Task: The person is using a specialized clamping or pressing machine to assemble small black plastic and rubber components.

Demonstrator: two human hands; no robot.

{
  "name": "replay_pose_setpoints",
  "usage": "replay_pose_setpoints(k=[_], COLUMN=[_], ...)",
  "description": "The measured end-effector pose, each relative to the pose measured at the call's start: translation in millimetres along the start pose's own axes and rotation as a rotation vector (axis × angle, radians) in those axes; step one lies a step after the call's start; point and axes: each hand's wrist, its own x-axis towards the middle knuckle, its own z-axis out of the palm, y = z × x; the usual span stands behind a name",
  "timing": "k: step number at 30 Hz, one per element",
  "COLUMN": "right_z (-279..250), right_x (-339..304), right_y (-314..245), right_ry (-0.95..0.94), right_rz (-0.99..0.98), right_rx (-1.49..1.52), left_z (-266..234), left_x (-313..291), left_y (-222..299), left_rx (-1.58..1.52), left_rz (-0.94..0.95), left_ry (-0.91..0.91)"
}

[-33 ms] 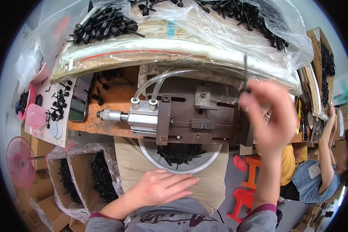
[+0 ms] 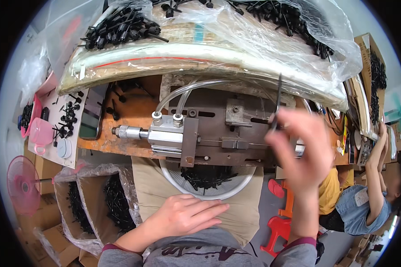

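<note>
Over the right end of a brown metal fixture (image 2: 209,150), my right hand (image 2: 308,153) pinches a thin black rod-shaped part (image 2: 279,93) between thumb and fingertips. The part points up and away from me, its lower end partly covered by the fingers. My left hand (image 2: 189,215) lies flat with fingers stretched out, holding nothing, just below the rim of a white basket (image 2: 236,192). Black parts (image 2: 207,176) fill the basket under the fixture. A silver air cylinder (image 2: 165,139) with clear hoses is mounted at the fixture's left, and a small metal block (image 2: 234,143) sits mid-fixture.
Behind the fixture, a plastic-covered tray (image 2: 178,62) bears heaps of black parts. Lined boxes (image 2: 93,200) of similar parts stand at left, near a pink fan (image 2: 24,187). At right are a red stool (image 2: 276,233) and another person (image 2: 361,204).
My right hand has shifted slightly left with the black part, which now tilts more. My left hand has stayed in place.
</note>
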Motion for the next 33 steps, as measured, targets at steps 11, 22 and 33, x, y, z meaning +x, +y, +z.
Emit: replay_pose_setpoints(k=[11,22,33], right_z=[35.6,27.5,38.2], right_x=[-76.2,-59.7,-79.2], right_y=[-40.0,-45.7,-31.4], right_ry=[-0.324,-0.443,-0.226], right_rz=[0.013,0.079,0.110], right_rx=[-0.201,-0.264,-0.052], left_z=[7.2,14.3,60.1], left_x=[6.0,0.7,-51.9], left_y=[2.3,-2.1,-38.8], left_rx=[0.014,0.045,0.154], left_rz=[0.049,0.014,-0.274], left_ry=[-0.048,-0.043,-0.180])
